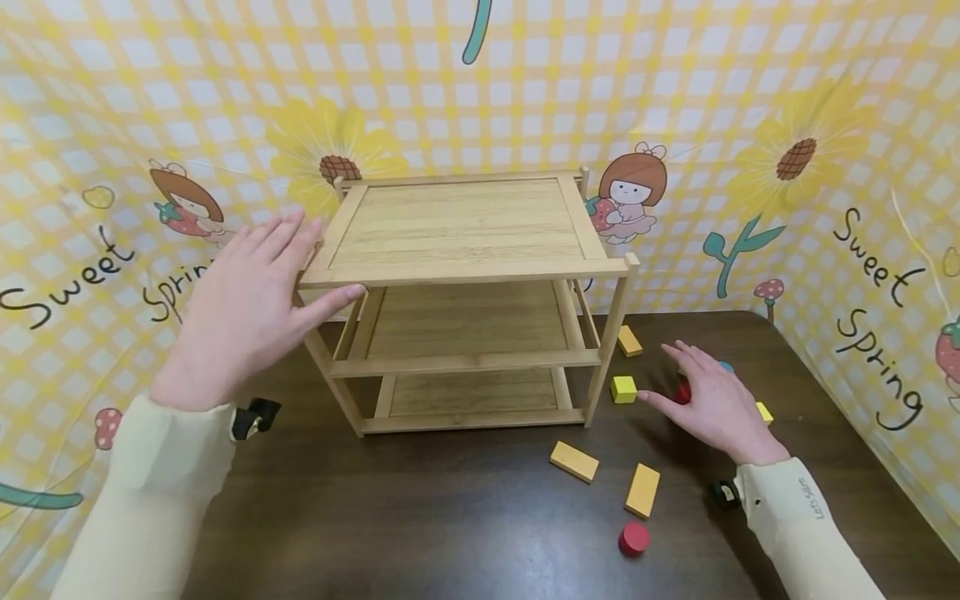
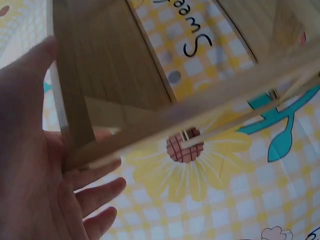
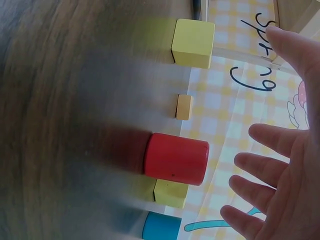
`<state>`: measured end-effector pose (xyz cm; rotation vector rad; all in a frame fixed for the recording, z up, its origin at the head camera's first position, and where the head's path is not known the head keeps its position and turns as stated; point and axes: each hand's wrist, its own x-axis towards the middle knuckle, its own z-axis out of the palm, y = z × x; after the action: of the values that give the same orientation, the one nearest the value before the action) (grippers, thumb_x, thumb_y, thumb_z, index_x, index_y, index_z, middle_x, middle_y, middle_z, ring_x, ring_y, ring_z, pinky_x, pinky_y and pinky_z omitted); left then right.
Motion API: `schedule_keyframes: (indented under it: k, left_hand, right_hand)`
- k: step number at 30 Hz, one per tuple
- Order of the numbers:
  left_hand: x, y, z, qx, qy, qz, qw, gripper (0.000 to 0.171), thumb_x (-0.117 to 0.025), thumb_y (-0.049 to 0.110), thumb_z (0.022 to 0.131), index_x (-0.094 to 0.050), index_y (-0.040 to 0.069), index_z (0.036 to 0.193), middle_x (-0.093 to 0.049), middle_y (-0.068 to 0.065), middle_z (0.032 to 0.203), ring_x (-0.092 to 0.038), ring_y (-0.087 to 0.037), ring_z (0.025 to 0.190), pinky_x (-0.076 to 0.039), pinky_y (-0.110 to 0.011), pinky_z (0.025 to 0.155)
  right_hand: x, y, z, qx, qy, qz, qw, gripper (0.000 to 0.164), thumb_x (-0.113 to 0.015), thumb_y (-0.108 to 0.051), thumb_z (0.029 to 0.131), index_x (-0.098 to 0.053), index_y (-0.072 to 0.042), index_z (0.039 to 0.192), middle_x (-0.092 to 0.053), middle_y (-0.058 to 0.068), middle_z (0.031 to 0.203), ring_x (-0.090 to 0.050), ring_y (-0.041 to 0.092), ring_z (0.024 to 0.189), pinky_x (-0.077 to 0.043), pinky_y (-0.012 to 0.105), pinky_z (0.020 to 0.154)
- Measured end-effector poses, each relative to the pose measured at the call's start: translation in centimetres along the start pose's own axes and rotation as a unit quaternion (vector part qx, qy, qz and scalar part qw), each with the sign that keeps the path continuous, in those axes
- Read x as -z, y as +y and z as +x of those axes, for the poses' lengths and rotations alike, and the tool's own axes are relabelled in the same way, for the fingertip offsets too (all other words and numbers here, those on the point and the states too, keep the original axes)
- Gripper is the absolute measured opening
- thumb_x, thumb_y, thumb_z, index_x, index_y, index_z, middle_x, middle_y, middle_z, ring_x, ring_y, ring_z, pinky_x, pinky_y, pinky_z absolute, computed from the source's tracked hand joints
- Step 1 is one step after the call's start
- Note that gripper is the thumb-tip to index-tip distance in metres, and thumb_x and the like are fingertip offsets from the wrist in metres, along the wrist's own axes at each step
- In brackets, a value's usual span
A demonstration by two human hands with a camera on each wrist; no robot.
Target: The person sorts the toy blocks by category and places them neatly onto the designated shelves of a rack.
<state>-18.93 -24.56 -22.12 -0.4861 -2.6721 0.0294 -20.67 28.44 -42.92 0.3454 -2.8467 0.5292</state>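
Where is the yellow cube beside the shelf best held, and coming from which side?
Probably across its near and far faces, from above: the yellow cube sits flat, has flat sides and a bare top, and the wooden shelf stands close on its left.

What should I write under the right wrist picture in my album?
A right hand hovers near a red cylinder, two yellow blocks, a blue block and an orange block.

"Sweet Spring" on cloth, "Lets…" on right sleeve
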Motion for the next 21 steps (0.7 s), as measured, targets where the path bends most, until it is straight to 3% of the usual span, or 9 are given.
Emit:
schedule_keyframes:
  k: [9, 21]
  left_hand:
    - [0.5, -1.0, 0.6, 0.014, -0.03, -0.023, 0.9992, 0.096, -0.052, 0.074, 0.093, -0.035, 0.007, 0.159, -0.024, -0.023, 0.163, -0.02, -0.042, 0.15, -0.004, -0.052, 0.123]
    - [0.4, 0.2, -0.2, -0.002, -0.043, 0.0, 0.9991, 0.087, -0.041, 0.067, 0.101, -0.033, 0.002, 0.158, -0.014, -0.019, 0.167, -0.01, -0.039, 0.153, 0.003, -0.047, 0.123]
  right_hand:
    - [-0.1, 0.2, -0.2, -0.004, -0.001, 0.003, 1.0, 0.094, -0.065, -0.069, 0.088, -0.044, -0.004, 0.153, -0.037, 0.025, 0.157, -0.036, 0.048, 0.141, -0.033, 0.07, 0.106]
    - [-0.3, 0.2, -0.3, -0.012, -0.01, 0.006, 1.0, 0.094, -0.064, -0.069, 0.089, -0.043, -0.005, 0.154, -0.036, 0.026, 0.157, -0.035, 0.049, 0.14, -0.032, 0.074, 0.104]
